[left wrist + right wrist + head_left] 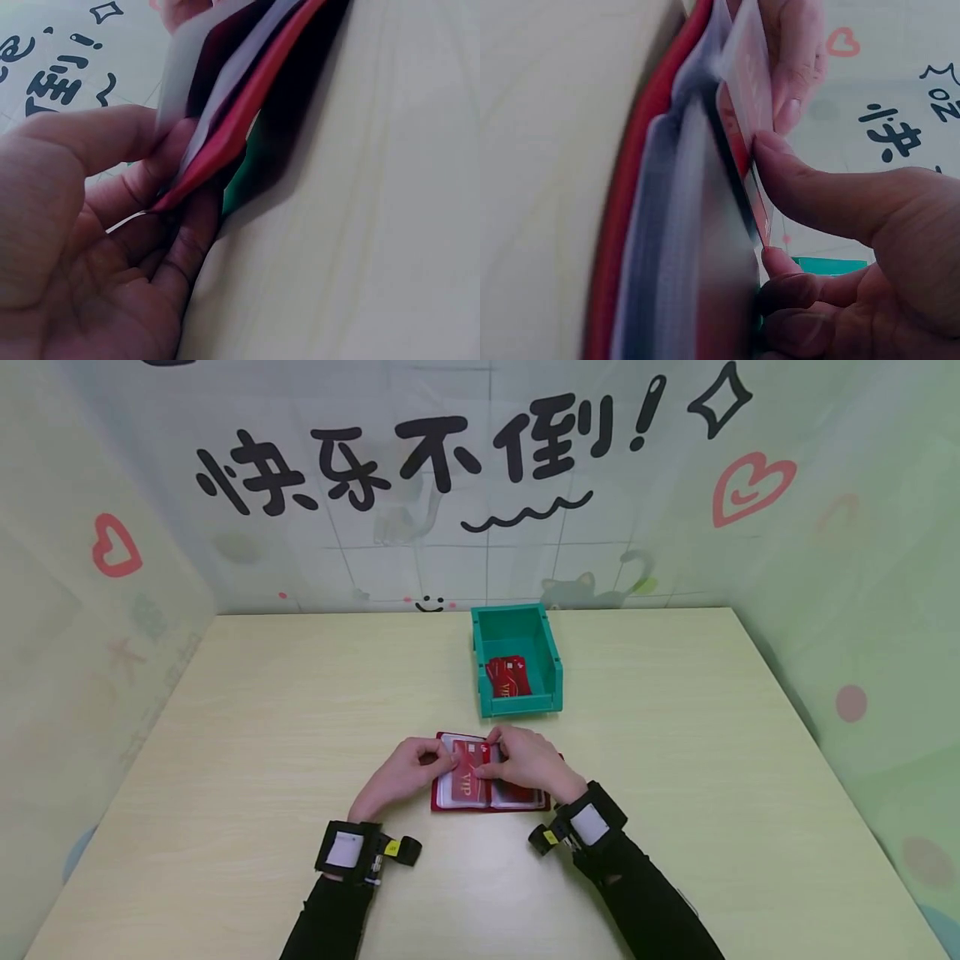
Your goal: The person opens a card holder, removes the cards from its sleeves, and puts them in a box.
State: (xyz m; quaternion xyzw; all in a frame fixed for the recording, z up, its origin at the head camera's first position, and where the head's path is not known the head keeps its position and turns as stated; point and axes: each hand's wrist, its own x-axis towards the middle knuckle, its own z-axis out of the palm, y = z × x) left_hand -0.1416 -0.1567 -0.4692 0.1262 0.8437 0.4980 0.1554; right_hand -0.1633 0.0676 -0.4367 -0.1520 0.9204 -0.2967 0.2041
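A red card holder (525, 797) lies open on the table near the front edge, its clear sleeves (225, 67) fanned up. My left hand (444, 766) pinches the left sleeve page between thumb and fingers (196, 225). My right hand (489, 762) pinches a red VIP card (468, 779) at the holder's middle; in the right wrist view the thumb (795, 180) presses on the card's edge (742, 142) against a sleeve. Behind the holder stands a green bin (553, 653) with several red cards (509, 677) inside.
The pale wooden table (262, 735) is walled on three sides by a printed backdrop (450, 485). The bin sits just beyond my hands, at the table's middle. Black wrist straps with cameras (352, 850) are on both forearms.
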